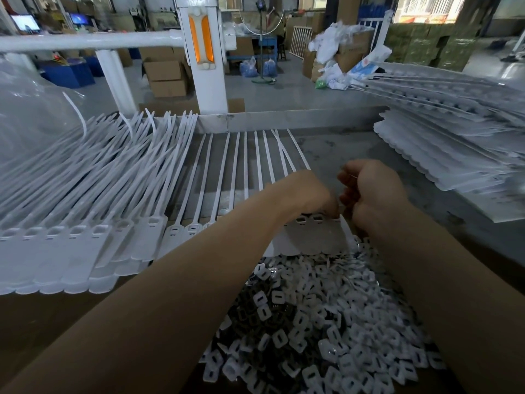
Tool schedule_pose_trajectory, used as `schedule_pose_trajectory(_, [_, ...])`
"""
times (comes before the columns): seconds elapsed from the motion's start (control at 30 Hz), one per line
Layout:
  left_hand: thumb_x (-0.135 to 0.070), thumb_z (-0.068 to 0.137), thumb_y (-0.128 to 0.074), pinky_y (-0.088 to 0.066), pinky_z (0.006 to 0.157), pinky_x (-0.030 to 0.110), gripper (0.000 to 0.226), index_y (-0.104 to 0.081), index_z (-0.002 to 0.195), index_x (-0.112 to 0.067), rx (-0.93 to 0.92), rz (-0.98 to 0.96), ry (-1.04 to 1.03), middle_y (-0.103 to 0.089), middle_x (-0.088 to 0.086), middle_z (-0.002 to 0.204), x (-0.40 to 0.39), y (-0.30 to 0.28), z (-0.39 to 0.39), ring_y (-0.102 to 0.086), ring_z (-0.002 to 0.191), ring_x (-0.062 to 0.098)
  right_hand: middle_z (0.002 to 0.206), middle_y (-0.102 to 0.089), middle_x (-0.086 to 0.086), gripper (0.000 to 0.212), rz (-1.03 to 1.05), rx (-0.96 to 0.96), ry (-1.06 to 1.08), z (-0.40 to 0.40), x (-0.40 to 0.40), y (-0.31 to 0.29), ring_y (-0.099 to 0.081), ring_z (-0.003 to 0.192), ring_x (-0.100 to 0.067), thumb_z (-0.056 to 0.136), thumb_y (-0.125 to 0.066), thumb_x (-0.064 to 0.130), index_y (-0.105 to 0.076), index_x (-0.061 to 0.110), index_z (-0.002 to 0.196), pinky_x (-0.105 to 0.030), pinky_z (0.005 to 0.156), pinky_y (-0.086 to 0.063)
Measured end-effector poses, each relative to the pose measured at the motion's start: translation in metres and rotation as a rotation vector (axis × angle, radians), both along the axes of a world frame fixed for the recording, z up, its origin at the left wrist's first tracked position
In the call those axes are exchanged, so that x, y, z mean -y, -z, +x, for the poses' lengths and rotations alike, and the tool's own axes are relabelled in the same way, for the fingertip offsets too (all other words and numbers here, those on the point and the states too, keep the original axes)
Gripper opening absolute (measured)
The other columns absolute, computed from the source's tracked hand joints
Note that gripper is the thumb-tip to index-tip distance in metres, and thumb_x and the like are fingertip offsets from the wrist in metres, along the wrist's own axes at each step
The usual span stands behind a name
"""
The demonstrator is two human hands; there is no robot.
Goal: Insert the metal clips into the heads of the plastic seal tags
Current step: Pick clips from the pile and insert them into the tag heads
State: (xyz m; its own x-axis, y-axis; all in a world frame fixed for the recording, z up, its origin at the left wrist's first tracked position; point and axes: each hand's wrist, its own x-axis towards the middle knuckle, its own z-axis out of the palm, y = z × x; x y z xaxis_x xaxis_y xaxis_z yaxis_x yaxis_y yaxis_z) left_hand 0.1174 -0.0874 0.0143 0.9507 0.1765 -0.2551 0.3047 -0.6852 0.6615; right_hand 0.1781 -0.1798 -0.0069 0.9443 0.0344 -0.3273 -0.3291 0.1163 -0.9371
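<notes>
My left hand (308,194) presses down on the heads of the seal tags (312,234) mid-bench; my right hand (372,194) is curled beside it, whether around a clip I cannot tell. The metal clips (326,322) heaped at the near edge look light, small and slippery, best pinched by their edges.

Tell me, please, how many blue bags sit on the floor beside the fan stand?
2: one blue bag left of the fan stand's pole, the other just right of it. Others may hide behind the cartons.
</notes>
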Motion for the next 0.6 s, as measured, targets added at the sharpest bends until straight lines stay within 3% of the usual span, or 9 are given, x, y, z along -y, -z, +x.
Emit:
schedule_pose_trajectory(0.13, [-0.019, 0.085, -0.073, -0.050, 0.084, 0.031, 0.025, -0.069, 0.108, -0.008, 0.014, 0.042, 0.027, -0.067, 0.009, 0.109, -0.001, 0.002, 0.000, -0.063, 0.099, 0.024, 0.087, -0.061, -0.002, 0.020, -0.012, 0.002, 0.004, 0.001, 0.000, 0.000, -0.043, 0.066, -0.014, 0.092, -0.054, 0.015, -0.058, 0.014, 0.073, -0.027, 0.061, -0.042])
schedule_pose_trajectory(0.37, [-0.026, 0.080, -0.077, -0.050, 0.097, 0.047, 0.022, -0.074, 0.097, -0.013, 0.046, 0.109, 0.021, -0.071, 0.006, 0.098, -0.007, 0.011, 0.001, -0.065, 0.097, 0.026, 0.094, -0.063, -0.004, 0.016, -0.020, 0.010, 0.003, 0.001, 0.000, 0.002, -0.046, 0.068, -0.015, 0.091, -0.055, 0.018, -0.060, 0.015, 0.076, -0.028, 0.063, -0.043])
schedule_pose_trajectory(0.53, [-0.026, 0.088, -0.070, -0.047, 0.099, 0.046, 0.012, -0.076, 0.096, -0.033, 0.165, 0.216, 0.178, -0.062, -0.015, 0.086, -0.014, 0.009, -0.009, -0.060, 0.095, 0.016, 0.092, -0.062, -0.003, 0.017, -0.019, 0.010, -0.007, 0.000, 0.000, 0.002, -0.044, 0.065, -0.015, 0.091, -0.055, 0.018, -0.059, 0.015, 0.074, -0.029, 0.061, -0.041])
schedule_pose_trajectory(0.6, [-0.020, 0.090, -0.065, -0.044, 0.102, 0.045, 0.021, -0.076, 0.099, -0.035, 0.194, 0.279, 0.269, -0.066, -0.013, 0.096, -0.020, 0.007, -0.014, -0.059, 0.098, 0.014, 0.090, -0.061, -0.003, 0.018, -0.022, 0.005, -0.004, -0.001, 0.000, 0.002, -0.043, 0.063, -0.015, 0.091, -0.054, 0.018, -0.059, 0.015, 0.073, -0.029, 0.060, -0.040])
